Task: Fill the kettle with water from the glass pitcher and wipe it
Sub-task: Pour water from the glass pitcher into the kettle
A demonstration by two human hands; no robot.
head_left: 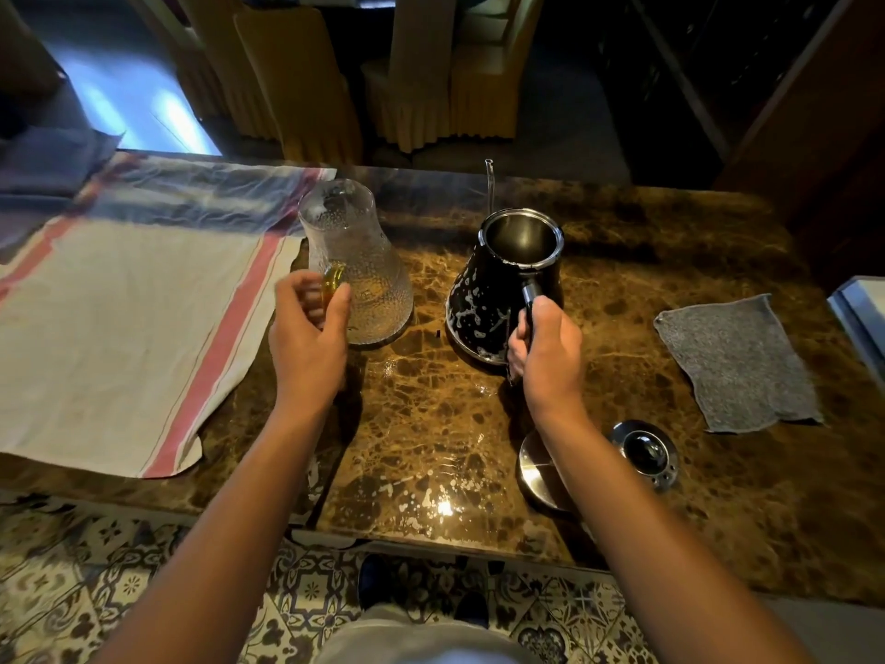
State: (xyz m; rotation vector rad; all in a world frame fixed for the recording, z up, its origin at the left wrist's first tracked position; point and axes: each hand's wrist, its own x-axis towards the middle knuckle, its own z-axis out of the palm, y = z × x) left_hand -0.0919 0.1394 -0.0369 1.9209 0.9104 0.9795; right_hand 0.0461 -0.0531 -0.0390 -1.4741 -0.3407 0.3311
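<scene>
A: Lid (647, 453) first, nearest of all, lying behind the right hand (546, 349) and just outside that forearm, with the shiny round base (538, 472) partly under the forearm itself. Either could be swept off the marble table (431, 448) if the elbow swings back.

B: And the hands?

A: The right hand is clenched round the kettle (503, 285) handle, kettle standing upright on the table, mouth open. The left hand (306, 328) is curled at the amber handle of the glass pitcher (357, 261), thumb against the glass. I cannot tell whether the fingers have closed through the handle or only touch it.

B: Water in the pitcher?

A: A little seems to sit low in it; the textured glass makes it hard to read. It stands directly ahead of the left hand, the kettle directly ahead of the right, the two apart.

B: So the risk?

A: My guess: a loose hold on wet, bumpy glass, and the pitcher slips as it lifts. The kettle's mouth is narrow too, so a fast tilt would spill onto the table, already wet between the hands.

B: Wiping?

A: The grey cloth (737, 361) lies outboard of the right hand, within reach; the striped towel (119, 328) spreads outboard of the left. Beyond both hands, the thin spout (489, 184) points away.
</scene>
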